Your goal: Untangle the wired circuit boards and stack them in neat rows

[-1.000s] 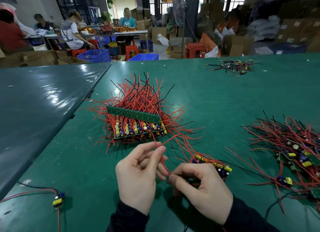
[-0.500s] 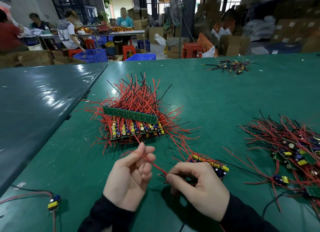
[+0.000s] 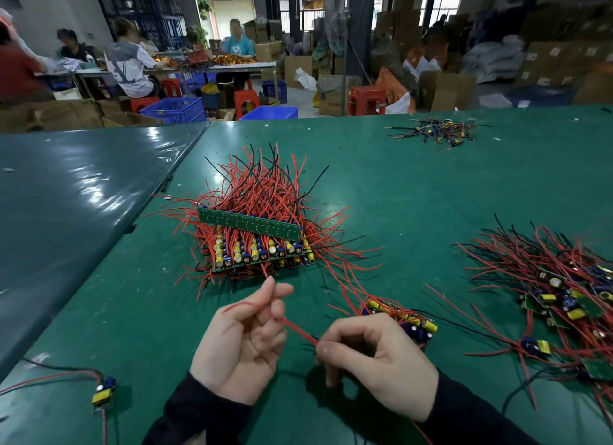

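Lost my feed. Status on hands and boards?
Left hand and right hand pinch one red wire. Stacked boards ahead. Tangled pile right.

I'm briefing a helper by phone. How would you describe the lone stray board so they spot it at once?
Start at the green table and go to its near left corner, left of the left hand. The lone board lies there by itself, small, with a yellow part, trailing one red and one black wire; every other board sits in a pile.

Bare table [image 3: 414, 212] between stacked boards [image 3: 258, 245] and tangled pile [image 3: 557, 288]; lone board [image 3: 103, 391] near-left.
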The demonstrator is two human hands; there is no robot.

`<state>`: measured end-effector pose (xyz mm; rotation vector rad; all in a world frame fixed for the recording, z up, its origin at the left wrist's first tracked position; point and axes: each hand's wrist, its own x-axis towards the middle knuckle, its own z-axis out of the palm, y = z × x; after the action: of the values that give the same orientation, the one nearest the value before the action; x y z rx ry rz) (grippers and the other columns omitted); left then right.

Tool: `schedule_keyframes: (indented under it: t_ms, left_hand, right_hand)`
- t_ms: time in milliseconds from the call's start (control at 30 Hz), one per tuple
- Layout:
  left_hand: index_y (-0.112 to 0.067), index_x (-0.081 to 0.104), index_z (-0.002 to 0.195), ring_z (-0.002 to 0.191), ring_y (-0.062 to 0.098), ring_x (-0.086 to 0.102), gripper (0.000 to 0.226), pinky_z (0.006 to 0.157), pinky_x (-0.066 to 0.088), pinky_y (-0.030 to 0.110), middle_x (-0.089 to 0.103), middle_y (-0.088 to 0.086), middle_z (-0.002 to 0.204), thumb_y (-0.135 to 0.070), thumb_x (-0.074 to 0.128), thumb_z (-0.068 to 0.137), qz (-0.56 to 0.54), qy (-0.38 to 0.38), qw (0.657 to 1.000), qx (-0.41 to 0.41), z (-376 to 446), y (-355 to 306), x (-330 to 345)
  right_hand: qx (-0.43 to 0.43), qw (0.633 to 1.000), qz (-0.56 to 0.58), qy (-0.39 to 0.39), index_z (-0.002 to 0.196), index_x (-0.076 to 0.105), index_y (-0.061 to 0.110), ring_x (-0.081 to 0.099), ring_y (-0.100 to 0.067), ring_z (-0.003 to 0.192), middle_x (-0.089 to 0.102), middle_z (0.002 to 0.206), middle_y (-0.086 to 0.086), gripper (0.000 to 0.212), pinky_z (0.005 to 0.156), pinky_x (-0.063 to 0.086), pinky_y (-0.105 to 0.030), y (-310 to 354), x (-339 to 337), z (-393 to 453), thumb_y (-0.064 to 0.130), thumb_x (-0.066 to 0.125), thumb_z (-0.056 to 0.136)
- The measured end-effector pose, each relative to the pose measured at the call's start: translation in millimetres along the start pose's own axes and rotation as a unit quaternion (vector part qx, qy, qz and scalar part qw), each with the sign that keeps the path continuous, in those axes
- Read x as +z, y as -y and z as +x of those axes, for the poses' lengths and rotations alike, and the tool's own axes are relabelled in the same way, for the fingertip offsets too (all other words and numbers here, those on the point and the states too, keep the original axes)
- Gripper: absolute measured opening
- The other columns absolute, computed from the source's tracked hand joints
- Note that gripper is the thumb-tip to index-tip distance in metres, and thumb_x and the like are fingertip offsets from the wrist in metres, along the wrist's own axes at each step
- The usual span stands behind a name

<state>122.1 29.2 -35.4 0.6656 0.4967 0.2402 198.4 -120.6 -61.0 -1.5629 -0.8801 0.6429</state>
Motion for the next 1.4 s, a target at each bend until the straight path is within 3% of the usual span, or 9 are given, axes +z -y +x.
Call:
schedule_keyframes:
  t_ms: [133,300,500,667,833,1033,1233,1300,1400]
  left_hand:
    - [-0.001,0.077,0.080,0.048,0.008,0.060,0.027,0.040,0.046,0.013,0.073,0.010,0.083,-0.015,0.054,0.075,-0.003,0.035,0.999,0.024,3.0,1.1,-1.6]
    - [0.005,0.063,0.110,0.067,0.018,0.069,0.043,0.053,0.054,0.021,0.069,0.020,0.107,-0.003,0.048,0.070,0.056,0.089,0.994,0.044,3.1,9.6,-1.1]
    - [0.005,0.065,0.099,0.065,0.018,0.069,0.035,0.054,0.054,0.019,0.072,0.020,0.096,-0.012,0.061,0.069,0.104,0.058,0.987,0.112,4.3,22.0,2.7]
    - [0.001,0.070,0.093,0.052,0.013,0.058,0.032,0.046,0.045,0.017,0.070,0.013,0.072,-0.017,0.067,0.067,0.221,-0.005,0.948,0.229,5.7,27.6,2.1]
    - [0.004,0.067,0.087,0.044,0.015,0.048,0.036,0.038,0.035,0.017,0.062,0.010,0.062,-0.025,0.068,0.066,0.292,-0.016,0.927,0.237,7.5,37.5,4.0]
    - [-0.010,0.074,0.078,0.040,0.012,0.039,0.036,0.043,0.033,0.020,0.053,0.005,0.046,-0.038,0.052,0.077,0.394,0.011,0.883,0.255,4.8,39.8,1.3]
    - [-0.004,0.069,0.067,0.043,0.011,0.037,0.056,0.048,0.037,0.031,0.047,0.012,0.044,-0.056,0.049,0.074,0.524,-0.038,0.777,0.348,3.5,39.8,-2.9]
    - [-0.003,0.068,0.065,0.045,0.012,0.038,0.050,0.052,0.041,0.034,0.049,0.013,0.047,-0.049,0.056,0.080,0.539,-0.063,0.760,0.357,4.7,37.8,-4.9]
    - [-0.004,0.068,0.064,0.041,0.009,0.040,0.037,0.050,0.037,0.029,0.050,0.007,0.042,-0.032,0.060,0.088,0.537,-0.068,0.770,0.338,6.4,33.5,-6.4]
  right_hand:
    - [0.008,0.998,0.056,-0.042,0.065,0.066,0.010,0.055,-0.014,0.049,0.063,0.054,-0.009,0.025,0.056,0.044,-0.021,-0.9,-6.2,2.9,0.003,0.060,0.089]
    - [0.007,0.996,0.042,-0.072,0.064,0.066,0.007,0.054,-0.014,0.049,0.062,0.052,-0.008,0.027,0.055,0.044,-0.019,-3.3,-5.7,4.0,-0.001,0.058,0.088]
    - [0.001,0.997,0.004,-0.074,0.063,0.066,0.011,0.056,-0.016,0.051,0.064,0.053,-0.006,0.027,0.057,0.046,-0.025,-7.3,-4.2,2.7,0.003,0.061,0.088]
    - [-0.059,0.980,-0.150,-0.116,0.064,0.067,0.017,0.056,-0.016,0.051,0.064,0.057,-0.005,0.018,0.055,0.047,-0.032,-9.0,-1.2,-1.8,0.022,0.065,0.082]
    - [-0.109,0.968,-0.176,-0.141,0.064,0.066,0.019,0.053,-0.009,0.049,0.061,0.054,0.004,0.017,0.053,0.045,-0.027,-4.3,0.7,-4.2,0.024,0.062,0.080]
    - [-0.132,0.951,-0.209,-0.185,0.060,0.062,0.021,0.046,-0.002,0.047,0.055,0.051,0.006,0.019,0.051,0.041,-0.022,-5.6,-2.2,-2.2,0.022,0.063,0.079]
    - [-0.160,0.918,-0.313,-0.186,0.062,0.063,0.019,0.050,-0.009,0.052,0.058,0.054,0.009,0.020,0.061,0.043,-0.024,-10.2,-0.7,-3.9,0.032,0.059,0.077]
    - [-0.178,0.910,-0.332,-0.174,0.062,0.062,0.020,0.048,-0.010,0.054,0.058,0.056,0.010,0.018,0.070,0.041,-0.020,-11.2,1.0,-4.1,0.029,0.062,0.077]
    - [-0.196,0.905,-0.342,-0.162,0.062,0.062,0.020,0.045,-0.009,0.052,0.057,0.055,0.011,0.014,0.077,0.041,-0.022,-12.1,3.0,-4.7,0.021,0.068,0.074]
